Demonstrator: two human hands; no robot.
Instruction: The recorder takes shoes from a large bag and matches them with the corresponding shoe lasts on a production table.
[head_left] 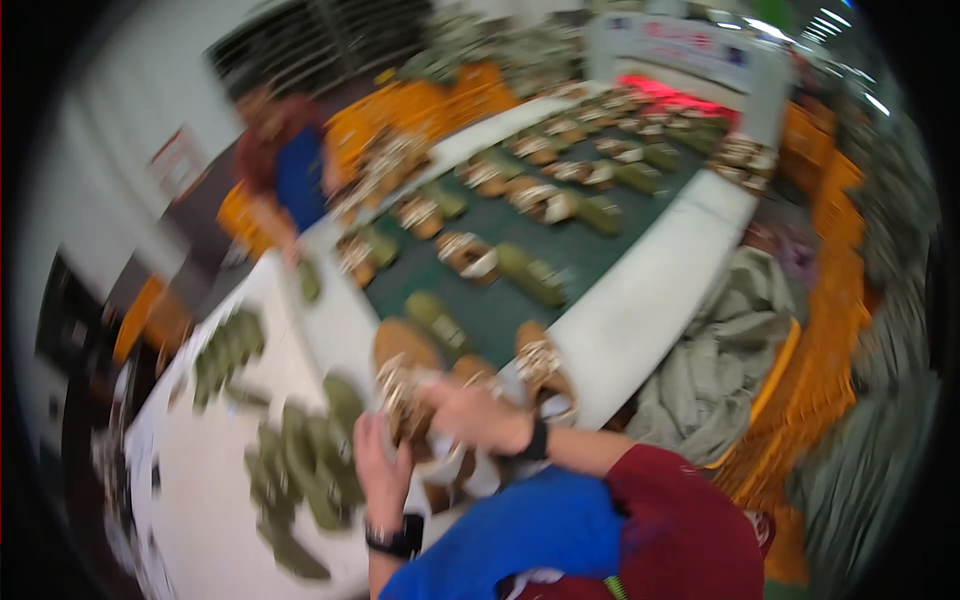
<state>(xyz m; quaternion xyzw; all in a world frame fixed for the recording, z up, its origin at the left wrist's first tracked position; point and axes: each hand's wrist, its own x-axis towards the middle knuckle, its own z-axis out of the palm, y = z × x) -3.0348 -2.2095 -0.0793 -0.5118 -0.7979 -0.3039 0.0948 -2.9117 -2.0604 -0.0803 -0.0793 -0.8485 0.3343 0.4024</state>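
A tan shoe with white laces is held toe-away in front of me. My left hand grips it near the heel, its thumb and fingers closed against the side. Over the laces and opening, my right hand is curled onto the same shoe; its fingertips are smeared by motion. Just right of that hand lies another tan laced shoe on the white ledge. Beyond the held shoe is an olive-green insole. More green insoles are heaped beside my left hand.
A green conveyor belt carries rows of shoes and insoles toward a machine with a red-lit opening. White ledges flank it. At the far left a co-worker reaches to an insole. Orange crates and grey-green cloth stand right.
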